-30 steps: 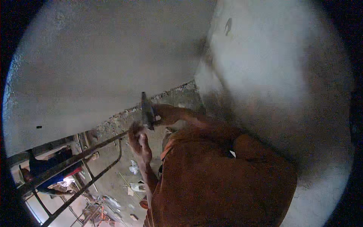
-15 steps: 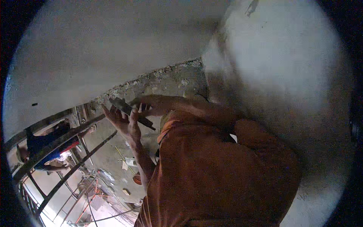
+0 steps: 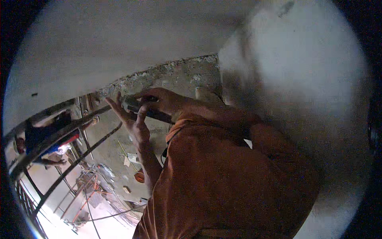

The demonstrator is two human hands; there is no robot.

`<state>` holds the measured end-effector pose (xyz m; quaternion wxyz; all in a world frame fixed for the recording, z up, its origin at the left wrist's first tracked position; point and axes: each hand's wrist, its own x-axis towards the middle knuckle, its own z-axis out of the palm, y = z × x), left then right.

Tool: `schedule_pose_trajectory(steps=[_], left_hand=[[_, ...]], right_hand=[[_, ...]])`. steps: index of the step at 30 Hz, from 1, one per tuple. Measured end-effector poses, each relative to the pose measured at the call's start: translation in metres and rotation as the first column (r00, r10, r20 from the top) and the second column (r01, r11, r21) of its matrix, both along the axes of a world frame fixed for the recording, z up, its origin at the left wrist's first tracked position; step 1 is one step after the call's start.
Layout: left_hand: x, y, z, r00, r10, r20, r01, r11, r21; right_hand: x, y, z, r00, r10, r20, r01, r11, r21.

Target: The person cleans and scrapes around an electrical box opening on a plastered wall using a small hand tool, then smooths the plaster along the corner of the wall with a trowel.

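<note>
Shirt (image 3: 238, 175), orange-brown, nearest to camera, filling lower middle and lower right. Just ahead, right hand (image 3: 159, 98), fingers bent, gripping dark flat tool (image 3: 159, 115); exact finger placement too shadowed to tell. Dark flat tool in front of shirt's upper left edge, between both hands, tilted, one end toward upper left, other end down by shirt. Left hand (image 3: 137, 126) just beside, raised, fingers spread wide, loose grip, thumb up in front of tool. Thumb contact with tool: cannot tell.

Further out, metal railing (image 3: 77, 164), dark, slanting across left side. Grey wall (image 3: 139, 36) across top, with rough crumbling edge (image 3: 139, 74) along lower border. White wall (image 3: 306, 51) at right, dark stains, meeting grey one in a corner.

Below, grey floor (image 3: 109, 147), with reddish-brown round object (image 3: 139, 176) beside left forearm, small tan block (image 3: 126, 189), dark cable (image 3: 115, 216). Orange rods (image 3: 93, 191) near bright patch, lower left.

Far left, another person (image 3: 43, 133), dark blue top, partly hidden behind railing, one arm stretched out; hand too small to read.
</note>
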<state>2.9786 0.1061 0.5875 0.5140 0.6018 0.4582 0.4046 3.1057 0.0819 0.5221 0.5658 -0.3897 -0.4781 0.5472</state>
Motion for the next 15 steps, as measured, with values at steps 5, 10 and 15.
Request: schedule_pose_trajectory(steps=[5,10,15], left_hand=[[-0.008,0.004,-0.010,1.000,0.015,0.024,-0.015,1.000,-0.028],[-0.014,-0.004,-0.040,0.965,0.183,0.190,-0.163,0.980,-0.117],[-0.008,-0.013,-0.035,0.952,0.152,0.266,-0.111,0.980,-0.163]], right_hand=[[0.009,0.009,-0.009,0.996,0.093,0.005,-0.093,0.993,-0.070],[0.010,0.017,-0.023,0.989,0.136,0.060,-0.136,0.991,-0.016],[0.002,0.008,-0.023,0.963,0.259,-0.074,-0.269,0.941,-0.207]])
